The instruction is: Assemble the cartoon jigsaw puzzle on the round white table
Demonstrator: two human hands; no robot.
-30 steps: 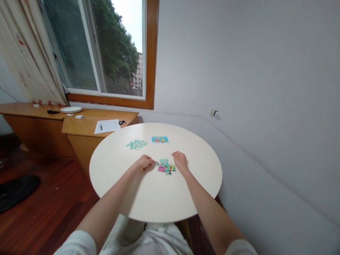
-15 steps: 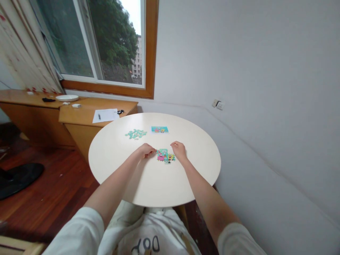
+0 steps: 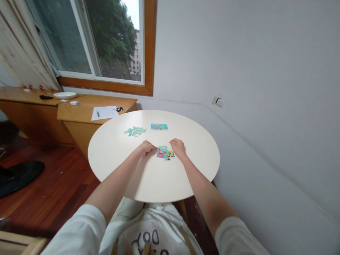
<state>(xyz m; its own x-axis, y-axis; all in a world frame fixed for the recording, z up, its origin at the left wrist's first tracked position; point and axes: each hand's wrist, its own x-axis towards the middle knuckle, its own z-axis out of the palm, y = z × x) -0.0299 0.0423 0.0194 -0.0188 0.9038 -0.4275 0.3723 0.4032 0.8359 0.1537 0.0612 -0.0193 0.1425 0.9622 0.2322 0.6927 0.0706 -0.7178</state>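
Note:
A small, partly joined colourful jigsaw (image 3: 164,153) lies near the middle of the round cream table (image 3: 119,159). My left hand (image 3: 147,147) rests at the jigsaw's left edge with its fingers curled together in a pinch; what they hold is too small to name. My right hand (image 3: 177,147) sits at the jigsaw's right edge, fingers curled down onto the table beside the pieces. Farther back lie a heap of loose teal pieces (image 3: 135,131) and a small reference picture (image 3: 159,126).
A wooden sideboard (image 3: 79,117) stands to the left under the window, bearing a sheet of paper (image 3: 104,112), a white plate (image 3: 64,95) and small items. A grey wall with a socket (image 3: 218,101) runs along the right. A black object (image 3: 16,177) lies on the wooden floor.
The view has tilted down and back, so my torso shows. Both hands have stayed at the jigsaw's two edges, the left one closing in slightly on its left side.

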